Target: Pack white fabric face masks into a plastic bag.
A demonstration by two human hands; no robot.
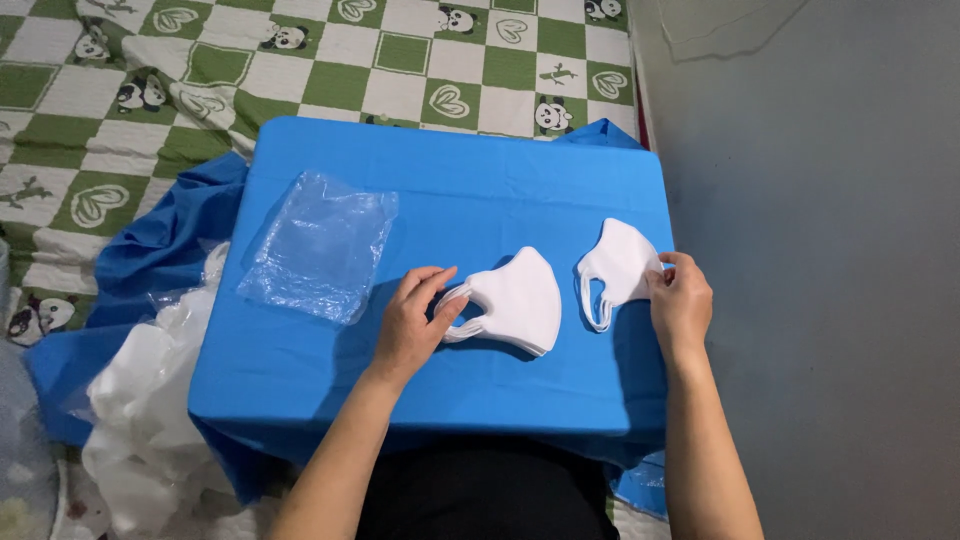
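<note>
From the head view, you are looking down on a bench (300, 370) covered with a bright blue cloth, and both of your bare hands are over it.

Your left hand (412, 322) lies near the middle of the bench with its fingers curled loosely around the ear-loop end of a stack of white face masks (520, 300). Thumb and fingertips touch the left edge of the stack, pinching the loop rather than gripping the whole pile. The stack lies flat on the blue cloth, its pointed end aimed up and to the right.

Your right hand (680, 302) is at the right edge of the bench, its fingertips closed on the right side of a single white mask (618, 262). That mask also lies flat on the cloth, just beside the stack but not touching it, with its ear loop hanging toward you on its left side.

Well to the left of your left hand, a crumpled clear plastic bag (320, 245) rests on the blue cloth. Off the bench on the left, a heap of white material and clear plastic (150, 400) sits on more blue fabric. Behind the bench spreads a green-and-white checked sheet with pandas (330, 60), and to the right there is a plain grey wall (830, 250).
</note>
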